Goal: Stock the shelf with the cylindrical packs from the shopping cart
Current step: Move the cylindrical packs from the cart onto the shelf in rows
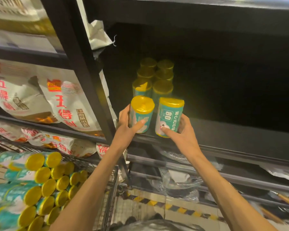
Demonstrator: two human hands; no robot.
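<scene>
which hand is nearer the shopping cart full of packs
Left. The left hand grips a pack at the shelf edge, above the cart's right side. The right hand holds the other pack further right, away from the cart.

On the black metal shelf [223, 130], six teal yellow-capped cylindrical packs [154, 77] stand in two rows running back. Before them, the left hand [128, 125] and right hand [182, 130] each hold one more pack at the shelf's front edge, side by side. Down left, the wire shopping cart [110, 197] holds stacked packs lying on their sides.
</scene>
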